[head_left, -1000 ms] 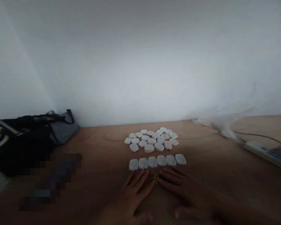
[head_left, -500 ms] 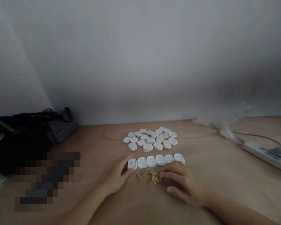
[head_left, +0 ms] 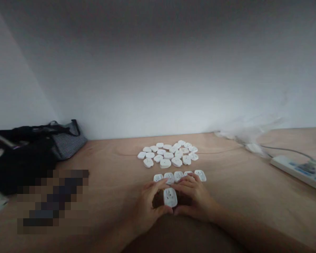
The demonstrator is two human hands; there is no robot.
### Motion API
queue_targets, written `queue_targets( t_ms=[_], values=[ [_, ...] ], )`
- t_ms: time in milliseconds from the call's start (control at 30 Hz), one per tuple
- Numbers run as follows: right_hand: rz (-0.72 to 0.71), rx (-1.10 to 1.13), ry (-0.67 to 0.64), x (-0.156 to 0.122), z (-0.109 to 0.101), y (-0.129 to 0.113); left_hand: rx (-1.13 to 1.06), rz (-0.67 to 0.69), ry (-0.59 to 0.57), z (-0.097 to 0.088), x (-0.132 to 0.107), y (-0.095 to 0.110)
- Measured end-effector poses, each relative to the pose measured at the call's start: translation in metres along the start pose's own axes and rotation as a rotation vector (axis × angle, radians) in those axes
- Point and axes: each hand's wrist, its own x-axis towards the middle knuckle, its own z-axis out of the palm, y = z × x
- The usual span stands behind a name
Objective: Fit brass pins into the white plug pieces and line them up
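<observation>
Between my two hands is a white plastic socket housing (head_left: 170,197), its slotted inner side facing me. My left hand (head_left: 150,203) pinches it from the left, thumb at the lower edge and fingers at the upper. From the other side my right hand (head_left: 197,196) holds it in the same way, the two thumb tips close together. Just beyond my fingers lies a row of similar white housings (head_left: 178,176), partly covered by my right fingers. The small brass pieces on the table are mostly hidden behind my hands and the held housing.
Farther back, several more white housings (head_left: 165,163) lie in a loose group. A power strip (head_left: 292,168) with a cable and a clear plastic bag (head_left: 252,135) are at the right. To the left stands a black bag (head_left: 23,154), near a pixelated dark object (head_left: 58,196).
My left hand has taken the leftmost housing out of the row and brought it nearer to me. My right hand has moved left from beside the brass pieces and joined it on the housing.
</observation>
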Motion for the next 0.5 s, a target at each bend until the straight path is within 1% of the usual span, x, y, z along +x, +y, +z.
queue_targets(
  t_ms=[200, 333, 400, 500],
  values=[
    [0.040, 0.036, -0.054, 0.001, 0.000, 0.003, 0.033, -0.017, 0.027, 0.006, 0.004, 0.002],
    [0.031, 0.071, -0.078, 0.003, -0.002, 0.001, -0.007, -0.041, 0.029, 0.007, 0.002, 0.004],
    [0.023, 0.086, -0.059, 0.003, -0.003, -0.001, -0.030, -0.047, 0.044, 0.002, 0.001, 0.003],
    [0.025, 0.089, -0.020, 0.002, -0.004, -0.002, -0.006, -0.078, 0.046, -0.013, 0.001, 0.000]
  ],
)
